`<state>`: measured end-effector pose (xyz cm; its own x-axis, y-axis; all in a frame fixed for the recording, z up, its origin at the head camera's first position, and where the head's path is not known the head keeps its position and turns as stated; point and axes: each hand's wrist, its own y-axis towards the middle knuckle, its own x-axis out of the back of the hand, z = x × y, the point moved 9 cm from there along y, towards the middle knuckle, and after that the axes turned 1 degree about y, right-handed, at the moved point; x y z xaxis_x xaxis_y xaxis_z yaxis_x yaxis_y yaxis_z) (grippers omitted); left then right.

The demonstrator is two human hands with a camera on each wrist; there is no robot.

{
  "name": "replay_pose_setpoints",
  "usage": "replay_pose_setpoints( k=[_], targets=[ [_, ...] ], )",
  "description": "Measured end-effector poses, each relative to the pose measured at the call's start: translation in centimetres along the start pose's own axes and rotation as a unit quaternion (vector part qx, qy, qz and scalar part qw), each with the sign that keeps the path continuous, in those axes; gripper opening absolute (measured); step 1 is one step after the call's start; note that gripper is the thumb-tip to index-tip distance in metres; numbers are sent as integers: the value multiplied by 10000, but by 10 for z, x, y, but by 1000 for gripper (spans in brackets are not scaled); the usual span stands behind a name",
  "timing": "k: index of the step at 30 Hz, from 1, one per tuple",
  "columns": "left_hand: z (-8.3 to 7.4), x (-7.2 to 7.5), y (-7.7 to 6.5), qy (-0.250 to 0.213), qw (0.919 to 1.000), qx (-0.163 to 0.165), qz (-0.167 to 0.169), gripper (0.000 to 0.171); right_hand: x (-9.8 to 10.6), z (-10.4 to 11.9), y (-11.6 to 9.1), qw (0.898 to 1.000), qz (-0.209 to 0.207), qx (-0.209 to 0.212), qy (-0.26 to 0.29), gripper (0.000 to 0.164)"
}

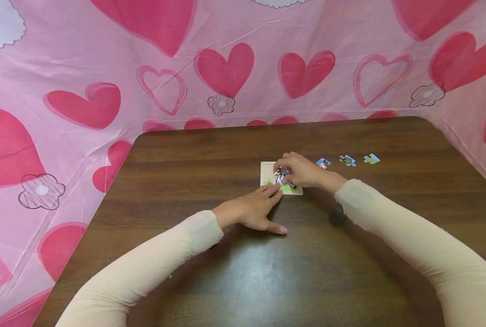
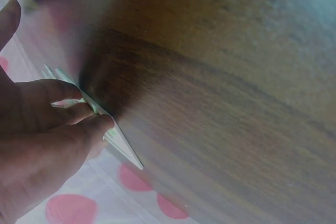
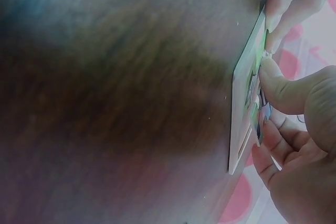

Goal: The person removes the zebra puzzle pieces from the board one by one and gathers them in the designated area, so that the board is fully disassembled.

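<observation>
- I see the right hand (image 1: pixel 299 170) nearly closed, thumb and fingers pinching a puzzle piece (image 3: pixel 266 112).
- The puzzle tray (image 1: pixel 264 170) lies under that hand on the tabletop (image 1: pixel 185 168).
- I have the left hand (image 1: pixel 256 211) spread wide, thumb out to the side, fingertips touching the tray's near side, gripping nothing.
- Three loose pieces (image 1: pixel 347 160) lie in a row beyond the right hand's wrist, stretching off to its right.

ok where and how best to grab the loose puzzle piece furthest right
Probably pinch that puzzle piece by opposite edges, coming from above and its right: it lies flat on the table, with the neighbouring piece to its left.
</observation>
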<state>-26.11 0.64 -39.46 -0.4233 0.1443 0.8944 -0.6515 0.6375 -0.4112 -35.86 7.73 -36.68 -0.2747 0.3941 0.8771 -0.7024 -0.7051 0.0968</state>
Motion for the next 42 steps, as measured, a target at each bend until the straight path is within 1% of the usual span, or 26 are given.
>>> replay_pose_setpoints(
  k=[3, 6, 16, 25, 29, 32, 34, 37, 42],
  targets=[
    [0, 0, 0, 3, 10000, 9, 6, 106, 1, 2, 0, 9998, -40, 36, -197, 31],
    [0, 0, 0, 13, 10000, 3, -2, 105, 1, 2, 0, 9996, -73, 17, -278, 31],
    [0, -2, 0, -70, 10000, 3, 8, 106, 1, 2, -2, 10000, -72, 12, 54, 32],
    [-2, 0, 0, 23, 10000, -31, -7, 105, 2, 0, -4, 9999, -26, -127, 32, 34],
    [-2, 0, 0, 24, 10000, -29, -23, 105, 3, 2, -4, 9999, -106, 28, -52, 33],
    [-2, 0, 0, 46, 10000, -35, -47, 105, 7, 2, -5, 9996, -203, 180, -12, 32],
    [-2, 0, 1, 72, 9999, -43, -64, 105, 11, 1, -7, 9995, -252, 194, 93, 31],
    [-1, 0, 0, 69, 9999, -38, -64, 105, 18, -4, -11, 9992, -278, 56, 266, 32],
    [-1, 1, 0, 38, 10000, -39, -60, 105, 31, -16, -22, 9985, -418, -202, 299, 33]
  ],
)
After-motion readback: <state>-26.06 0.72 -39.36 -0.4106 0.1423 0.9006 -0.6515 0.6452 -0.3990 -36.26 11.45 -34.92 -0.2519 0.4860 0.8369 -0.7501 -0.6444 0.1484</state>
